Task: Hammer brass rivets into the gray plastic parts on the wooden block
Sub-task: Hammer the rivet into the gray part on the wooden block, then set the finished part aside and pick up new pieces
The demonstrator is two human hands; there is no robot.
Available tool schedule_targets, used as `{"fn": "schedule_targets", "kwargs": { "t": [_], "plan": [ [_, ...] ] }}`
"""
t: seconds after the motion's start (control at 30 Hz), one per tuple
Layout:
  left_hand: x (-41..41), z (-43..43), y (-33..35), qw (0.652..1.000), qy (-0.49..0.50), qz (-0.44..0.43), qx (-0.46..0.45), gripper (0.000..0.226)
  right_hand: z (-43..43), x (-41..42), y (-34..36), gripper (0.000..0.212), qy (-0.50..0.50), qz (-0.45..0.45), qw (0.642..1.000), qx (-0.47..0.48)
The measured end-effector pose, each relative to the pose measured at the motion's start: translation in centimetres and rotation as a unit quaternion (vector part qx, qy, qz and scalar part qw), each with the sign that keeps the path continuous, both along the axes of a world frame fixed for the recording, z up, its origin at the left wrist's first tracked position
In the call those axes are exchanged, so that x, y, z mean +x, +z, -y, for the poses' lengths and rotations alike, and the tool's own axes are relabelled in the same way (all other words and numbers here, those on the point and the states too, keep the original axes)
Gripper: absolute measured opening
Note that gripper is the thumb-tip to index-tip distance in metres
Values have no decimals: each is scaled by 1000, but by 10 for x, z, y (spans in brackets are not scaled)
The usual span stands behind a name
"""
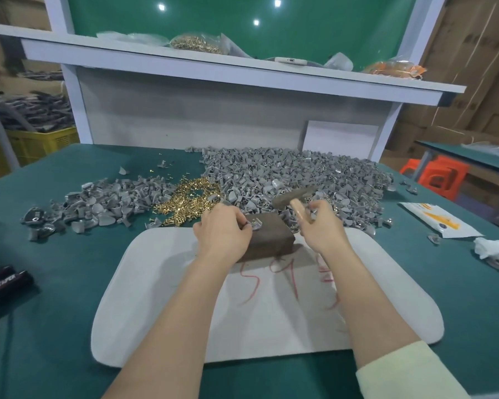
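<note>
A dark wooden block (270, 236) lies on a white pad (271, 298) in the middle of the green table. On the block's top left edge sits a gray plastic part (255, 225) with a brass rivet in it, pinched by my left hand (222, 233). My right hand (321, 226) grips the wooden handle of a hammer (294, 198), whose blurred head hovers above and behind the block. That hand also holds a small gray part between its fingers. A heap of loose brass rivets (189, 201) lies behind my left hand.
A big pile of gray plastic parts (300, 174) covers the table behind the block, a smaller pile (98, 205) lies to the left. A printed packet (441, 220) and crumpled tissue (494, 250) lie at right. A white shelf (242, 70) overhangs the back.
</note>
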State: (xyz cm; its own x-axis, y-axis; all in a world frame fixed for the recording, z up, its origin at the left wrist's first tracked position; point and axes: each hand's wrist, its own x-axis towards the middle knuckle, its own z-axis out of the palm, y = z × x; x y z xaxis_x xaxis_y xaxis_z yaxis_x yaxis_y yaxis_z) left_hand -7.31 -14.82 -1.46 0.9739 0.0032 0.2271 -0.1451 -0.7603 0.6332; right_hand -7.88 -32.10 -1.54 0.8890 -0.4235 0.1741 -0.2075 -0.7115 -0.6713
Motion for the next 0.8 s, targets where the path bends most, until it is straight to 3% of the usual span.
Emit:
{"fn": "schedule_targets", "kwargs": {
  "t": [0.07, 0.17, 0.27, 0.33, 0.43, 0.5, 0.57, 0.67, 0.73, 0.8],
  "plan": [
    [0, 0, 2, 1000, 3, 1, -10, 6, 3, 2, -6, 33, -6, -19, 1000, 0],
    [-2, -1, 5, 999, 1, 1, -45, 10, 3, 4, -4, 30, -18, -52, 995, -83],
    [-5, -1, 7, 997, -7, 13, -74, 12, -6, 1, 3, 27, -3, 9, 990, -140],
    [-7, 0, 9, 995, -16, 26, -98, 12, -20, -1, 15, 27, 70, 76, 991, -87],
    [-9, 2, 11, 988, -31, 38, -148, 14, -48, -1, 28, 20, 193, 33, 981, -3],
    [-9, 2, 10, 979, -32, 50, -195, 13, -57, 6, 33, 9, 215, 16, 976, 31],
    [-7, 1, 9, 970, -18, 69, -233, 14, -57, 23, 44, 8, 159, 66, 983, 56],
    [-4, 0, 10, 956, 23, 109, -272, 27, -51, 49, 66, 48, 38, 124, 988, 82],
    [-5, -2, 13, 939, 49, 148, -306, 25, -59, 63, 68, 78, 40, 35, 998, 39],
    [-6, -6, 16, 918, 66, 183, -346, 22, -84, 69, 64, 81, 82, -13, 996, -22]
  ]
}}
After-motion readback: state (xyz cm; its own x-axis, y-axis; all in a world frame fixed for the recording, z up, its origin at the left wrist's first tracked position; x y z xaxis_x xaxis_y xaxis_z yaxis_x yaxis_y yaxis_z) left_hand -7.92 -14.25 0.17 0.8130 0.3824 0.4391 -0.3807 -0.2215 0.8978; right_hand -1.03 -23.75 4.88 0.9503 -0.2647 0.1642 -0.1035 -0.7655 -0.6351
